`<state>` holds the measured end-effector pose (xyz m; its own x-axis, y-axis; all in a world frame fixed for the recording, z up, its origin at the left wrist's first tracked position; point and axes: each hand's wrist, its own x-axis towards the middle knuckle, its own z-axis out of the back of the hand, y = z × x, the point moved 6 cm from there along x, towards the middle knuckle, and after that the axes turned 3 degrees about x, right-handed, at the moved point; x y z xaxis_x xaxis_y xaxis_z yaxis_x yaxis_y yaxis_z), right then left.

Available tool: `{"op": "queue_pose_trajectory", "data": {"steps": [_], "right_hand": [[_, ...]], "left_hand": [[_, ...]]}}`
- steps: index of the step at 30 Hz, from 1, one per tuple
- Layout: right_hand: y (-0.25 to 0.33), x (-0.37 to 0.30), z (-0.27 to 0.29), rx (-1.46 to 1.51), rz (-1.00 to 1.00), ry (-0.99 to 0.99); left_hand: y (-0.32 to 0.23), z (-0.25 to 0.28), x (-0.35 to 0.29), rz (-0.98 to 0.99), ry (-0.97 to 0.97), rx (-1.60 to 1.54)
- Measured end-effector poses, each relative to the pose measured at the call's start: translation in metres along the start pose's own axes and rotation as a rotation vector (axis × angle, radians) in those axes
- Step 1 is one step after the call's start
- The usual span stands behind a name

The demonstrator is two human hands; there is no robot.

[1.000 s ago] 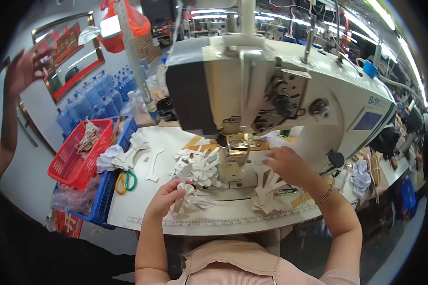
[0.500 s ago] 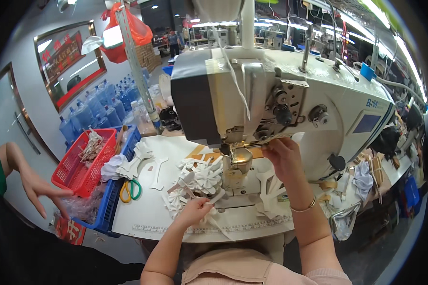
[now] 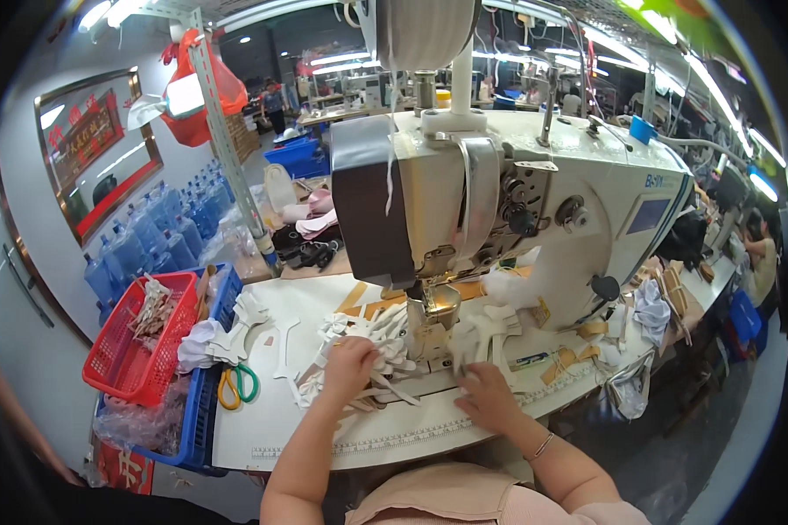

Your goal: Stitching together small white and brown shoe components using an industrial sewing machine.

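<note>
right now, the left hand (image 3: 350,363) bends over the near left side of a loose pile of white pieces (image 3: 392,337), its fingers curled in among them. the right hand (image 3: 488,395) lies just in front of a stack of white cut pieces (image 3: 499,325), its fingers loosely bent and parted, with a bracelet (image 3: 543,446) at the wrist. blur and the angle hide the fingertips, so i can't tell whether either hand grips a piece. the pile sits on the white table (image 3: 245,429), left of the sewing machine's post (image 3: 432,339); the stack sits to its right. green-and-yellow scissors (image 3: 238,387) lie near the left edge, beside a blue crate (image 3: 200,418) with a red basket (image 3: 140,372) on it.
</note>
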<state>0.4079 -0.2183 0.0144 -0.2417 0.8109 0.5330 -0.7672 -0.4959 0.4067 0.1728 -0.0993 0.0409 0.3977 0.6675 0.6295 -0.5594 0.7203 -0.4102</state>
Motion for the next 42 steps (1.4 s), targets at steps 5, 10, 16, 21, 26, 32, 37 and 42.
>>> {"op": "queue_pose_trajectory", "data": {"steps": [5, 10, 16, 21, 26, 32, 37, 42], "right_hand": [[-0.016, 0.004, 0.022, 0.160, 0.208, 0.152], [-0.017, -0.001, 0.053, -0.088, -0.165, -0.242], [0.004, -0.005, 0.045, -0.248, -0.213, -0.256], [0.024, -0.020, 0.016, -0.208, -0.215, 0.408], [0.026, -0.037, 0.014, -0.152, -0.258, 0.416], [0.013, -0.020, 0.021, 0.312, -0.370, 0.384], [0.005, 0.026, 0.042, 0.608, -0.550, 0.197], [0.003, 0.028, 0.022, 0.798, -0.612, 0.249]], "left_hand": [[0.038, 0.026, -0.012, 0.433, -0.056, -0.490], [-0.026, 0.066, -0.016, 0.484, -0.196, -0.641], [-0.078, 0.016, -0.044, 0.710, 0.238, -0.734], [-0.078, -0.014, -0.075, 0.849, 0.291, -0.829], [-0.074, -0.015, -0.077, 0.793, 0.284, -0.785], [-0.069, -0.006, -0.065, 0.765, 0.266, -0.837], [-0.097, 0.003, -0.040, 0.731, 0.483, -0.693], [-0.103, -0.017, -0.030, 0.685, 0.555, -0.665]]}}
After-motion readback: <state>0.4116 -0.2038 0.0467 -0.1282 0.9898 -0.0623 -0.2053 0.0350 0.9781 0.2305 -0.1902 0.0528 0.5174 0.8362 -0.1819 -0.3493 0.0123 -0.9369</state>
